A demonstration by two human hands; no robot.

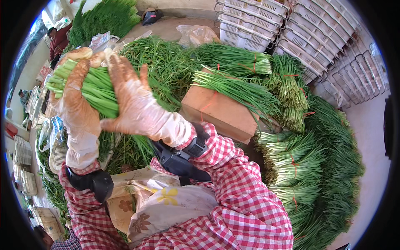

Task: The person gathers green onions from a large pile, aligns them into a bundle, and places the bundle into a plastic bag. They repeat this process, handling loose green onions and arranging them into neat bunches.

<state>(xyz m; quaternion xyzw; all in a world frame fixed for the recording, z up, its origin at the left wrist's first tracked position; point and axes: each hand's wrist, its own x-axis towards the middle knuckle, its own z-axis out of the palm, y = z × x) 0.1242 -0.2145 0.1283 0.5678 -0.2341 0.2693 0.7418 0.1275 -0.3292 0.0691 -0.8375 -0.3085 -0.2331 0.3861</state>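
Observation:
My left hand (75,84), in a stained whitish glove, is closed round a bunch of green chives (97,86), its pale cut ends towards the left. Against the right side of the same bunch lies my right hand (129,93), gloved too, its fingers spread and slightly blurred. To the right, a bundle of chives (234,87) lies on a reddish-brown block (218,109), with red ties beside it. Tied bundles with whitish stems (290,159) are stacked at the right.
Loose green leaves (168,62) are heaped beyond my hands. White plastic crates (250,25) stand stacked at the back right. A long row of chives (337,168) curves along the right. People (59,40) are at the far left.

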